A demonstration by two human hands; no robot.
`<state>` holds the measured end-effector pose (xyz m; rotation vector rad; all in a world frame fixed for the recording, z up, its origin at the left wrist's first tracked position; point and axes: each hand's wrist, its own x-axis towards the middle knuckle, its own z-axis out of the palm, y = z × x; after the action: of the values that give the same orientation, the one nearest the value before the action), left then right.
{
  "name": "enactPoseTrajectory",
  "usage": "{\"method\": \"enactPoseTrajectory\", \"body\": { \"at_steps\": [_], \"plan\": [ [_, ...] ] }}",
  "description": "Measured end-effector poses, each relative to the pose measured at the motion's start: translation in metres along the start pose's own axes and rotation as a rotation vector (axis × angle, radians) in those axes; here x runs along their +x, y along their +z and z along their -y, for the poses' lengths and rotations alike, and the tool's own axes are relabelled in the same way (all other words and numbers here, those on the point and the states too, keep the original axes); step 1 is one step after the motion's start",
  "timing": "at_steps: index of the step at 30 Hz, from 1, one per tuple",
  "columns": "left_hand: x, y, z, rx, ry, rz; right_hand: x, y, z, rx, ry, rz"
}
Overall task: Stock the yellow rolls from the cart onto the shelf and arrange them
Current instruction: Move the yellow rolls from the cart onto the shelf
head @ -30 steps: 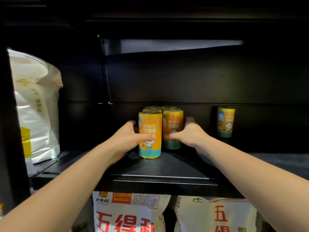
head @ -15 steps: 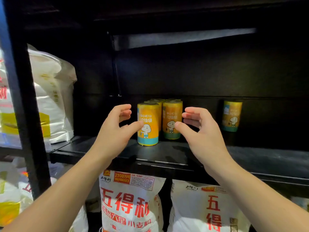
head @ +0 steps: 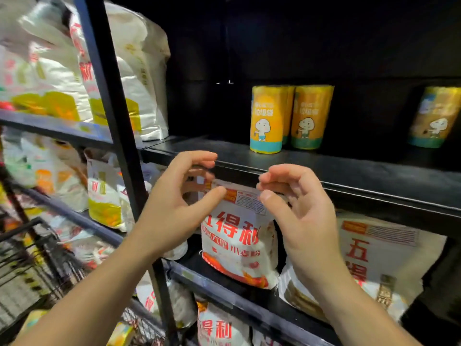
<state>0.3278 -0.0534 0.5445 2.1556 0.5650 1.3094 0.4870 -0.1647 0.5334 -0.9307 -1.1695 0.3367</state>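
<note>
On the black shelf [head: 324, 171], two yellow rolls [head: 268, 119] stand upright side by side and touch each other. More rolls stand behind them, mostly hidden. A single roll [head: 435, 118] stands well apart to the right on the same shelf, in shadow.

Both hands are in front of the shelf edge, lower than the rolls, and they touch nothing. The left hand [head: 174, 206] has its fingers [head: 197, 156] half curved with the thumb apart, and it holds nothing. The right hand [head: 306, 216] is the same, with its palm turned toward the left one.

Behind the gap between the hands, a white bag [head: 239, 236] with red characters sits on the shelf below. A black post [head: 112, 121] rises at the left. The wire cart [head: 30, 231] is at the lower left, blurred, so I cannot tell what is in it.
</note>
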Motion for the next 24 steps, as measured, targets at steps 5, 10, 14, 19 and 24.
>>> {"method": "enactPoseTrajectory", "body": {
  "at_steps": [5,10,14,19,24],
  "plan": [
    [-0.048,-0.027,0.031,0.064,-0.093,-0.021,-0.029,0.044,-0.035,0.033,0.102,0.107],
    [-0.105,-0.067,0.081,0.082,-0.266,-0.074,-0.055,0.102,-0.071,0.055,0.216,0.228],
    [-0.153,-0.100,0.124,0.090,-0.410,-0.116,-0.076,0.154,-0.104,0.055,0.337,0.306],
    [-0.211,-0.139,0.182,0.118,-0.586,-0.155,-0.104,0.216,-0.150,-0.009,0.441,0.391],
    [-0.267,-0.172,0.226,0.120,-0.775,-0.163,-0.138,0.261,-0.200,-0.073,0.578,0.527]
  ]
}}
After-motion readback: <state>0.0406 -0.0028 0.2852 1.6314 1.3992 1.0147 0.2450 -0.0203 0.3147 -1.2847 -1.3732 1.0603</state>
